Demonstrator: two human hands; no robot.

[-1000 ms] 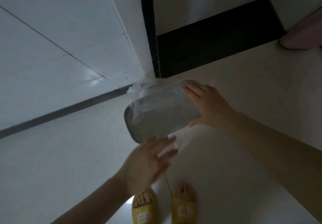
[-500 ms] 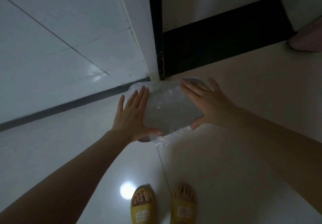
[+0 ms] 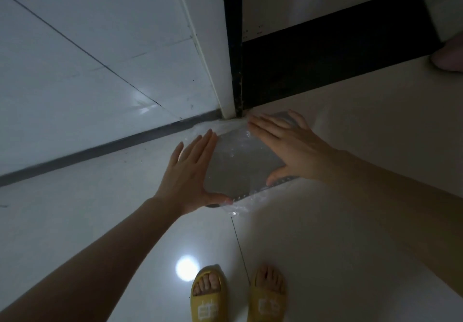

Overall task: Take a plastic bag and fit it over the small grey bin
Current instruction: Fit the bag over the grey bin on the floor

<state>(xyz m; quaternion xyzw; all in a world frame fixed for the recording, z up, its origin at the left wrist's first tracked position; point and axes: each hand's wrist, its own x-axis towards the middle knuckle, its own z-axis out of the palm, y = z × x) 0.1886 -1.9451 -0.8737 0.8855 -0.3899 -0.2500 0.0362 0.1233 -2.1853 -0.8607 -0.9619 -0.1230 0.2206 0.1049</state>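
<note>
Dim light, view from above looking down at the floor [image 3: 338, 221].

Small grey bin [image 3: 244, 168] stands on the pale tiled floor, close to the foot of a white wall [image 3: 87, 58] and a dark vertical door edge [image 3: 234, 46]. A clear plastic bag [image 3: 235, 143] lies over the bin's open top; the grey inside shows through the film. Bag is crumpled and bunched at the far side near the wall base, and a loose fold hangs past the near rim onto the floor.

Left hand [image 3: 190, 173]: fingers straight and together, palm flat against the left side of the bin over the plastic, thumb along the near lower edge. Nothing gripped; hand is spread flat, pressing.

Right hand [image 3: 288, 148]: fingers spread, laid flat across the right and far side of the bin top over the bag, thumb at the near right rim. Also flat, not clenched.

Both forearms bare, reaching in from the lower corners.

Below the bin: two feet in yellow slippers [image 3: 238, 296], toes pointing at the bin. A round bright reflection [image 3: 186, 269] on the tile just left of them. A pinkish object [image 3: 448, 56] at the right edge, kind unclear.
</note>
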